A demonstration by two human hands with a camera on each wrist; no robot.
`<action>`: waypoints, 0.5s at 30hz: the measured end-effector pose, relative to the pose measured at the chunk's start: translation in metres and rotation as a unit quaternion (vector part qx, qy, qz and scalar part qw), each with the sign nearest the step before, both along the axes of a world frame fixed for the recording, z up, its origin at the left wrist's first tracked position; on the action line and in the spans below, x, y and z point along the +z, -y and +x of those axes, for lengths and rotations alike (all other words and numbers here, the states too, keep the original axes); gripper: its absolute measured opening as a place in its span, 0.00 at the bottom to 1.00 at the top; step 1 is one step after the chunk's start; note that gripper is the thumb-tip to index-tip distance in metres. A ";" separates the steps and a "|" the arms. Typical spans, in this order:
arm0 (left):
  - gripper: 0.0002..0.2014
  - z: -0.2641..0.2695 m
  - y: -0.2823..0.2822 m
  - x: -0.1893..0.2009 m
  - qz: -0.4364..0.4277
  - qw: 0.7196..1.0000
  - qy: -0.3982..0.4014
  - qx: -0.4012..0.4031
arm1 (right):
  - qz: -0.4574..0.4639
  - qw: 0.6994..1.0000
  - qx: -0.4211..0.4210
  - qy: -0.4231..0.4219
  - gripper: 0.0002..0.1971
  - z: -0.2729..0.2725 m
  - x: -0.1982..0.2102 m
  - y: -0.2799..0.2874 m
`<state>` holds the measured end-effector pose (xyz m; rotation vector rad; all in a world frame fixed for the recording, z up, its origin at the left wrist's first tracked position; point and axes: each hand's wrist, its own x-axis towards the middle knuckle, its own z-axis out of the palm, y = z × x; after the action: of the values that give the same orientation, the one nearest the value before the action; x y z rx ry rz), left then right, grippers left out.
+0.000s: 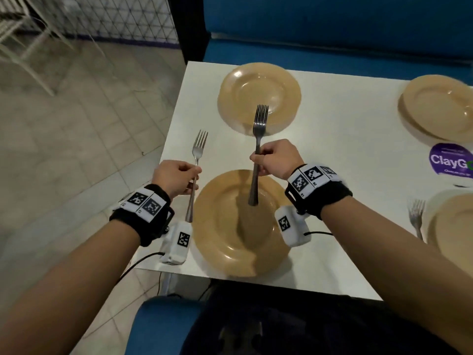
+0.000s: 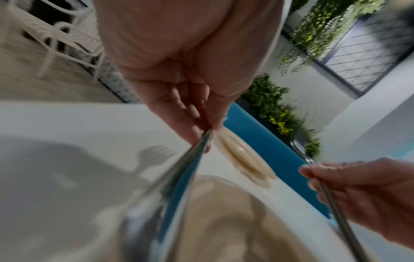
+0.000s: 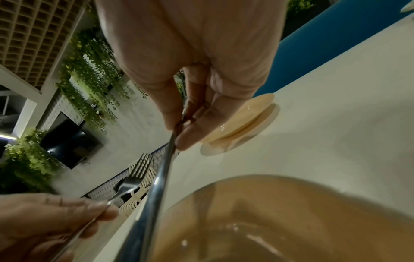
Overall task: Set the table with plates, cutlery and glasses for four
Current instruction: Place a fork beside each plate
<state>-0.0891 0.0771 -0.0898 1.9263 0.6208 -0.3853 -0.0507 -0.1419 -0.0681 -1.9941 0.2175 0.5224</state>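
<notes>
My left hand grips a steel fork by its handle, tines pointing away, above the table's left edge beside the near tan plate. My right hand grips a second fork over the gap between the near plate and the far tan plate. In the left wrist view the left hand's fingers pinch the fork handle. In the right wrist view the right hand's fingers pinch their fork handle above the near plate.
On the white table, two stacked tan plates sit at the far right. Another plate with a fork left of it lies at the right edge. A purple sticker lies between them. Blue benches flank the table.
</notes>
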 end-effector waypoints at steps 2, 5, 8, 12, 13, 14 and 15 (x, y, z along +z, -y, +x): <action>0.06 -0.009 -0.022 -0.009 0.028 0.999 -0.009 0.012 | -0.009 1.000 0.012 0.000 0.06 -0.001 -0.003 -0.013; 0.04 -0.027 -0.039 -0.020 0.037 0.999 -0.028 0.025 | -0.018 1.000 0.022 -0.002 0.04 -0.004 -0.005 -0.028; 0.02 -0.041 -0.042 -0.030 0.047 0.998 -0.049 0.010 | -0.030 0.999 0.017 0.007 0.04 -0.007 -0.008 -0.038; 0.06 -0.050 -0.038 -0.036 0.066 0.997 -0.049 -0.011 | -0.075 0.996 0.032 0.026 0.06 -0.013 -0.015 -0.039; 0.08 -0.052 -0.036 -0.036 0.068 0.996 -0.048 -0.012 | -0.080 0.996 0.032 0.026 0.06 -0.015 -0.016 -0.038; 0.08 -0.053 -0.035 -0.036 0.074 0.996 -0.049 -0.013 | -0.083 0.996 0.031 0.024 0.05 -0.017 -0.017 -0.036; 0.07 -0.055 -0.034 -0.036 0.083 0.995 -0.049 -0.015 | -0.084 0.996 0.031 0.021 0.05 -0.019 -0.018 -0.034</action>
<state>-0.1437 0.1113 -0.1260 2.0870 0.7070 -0.4623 -0.0698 -0.1077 -0.0856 -2.1791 0.1796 0.5143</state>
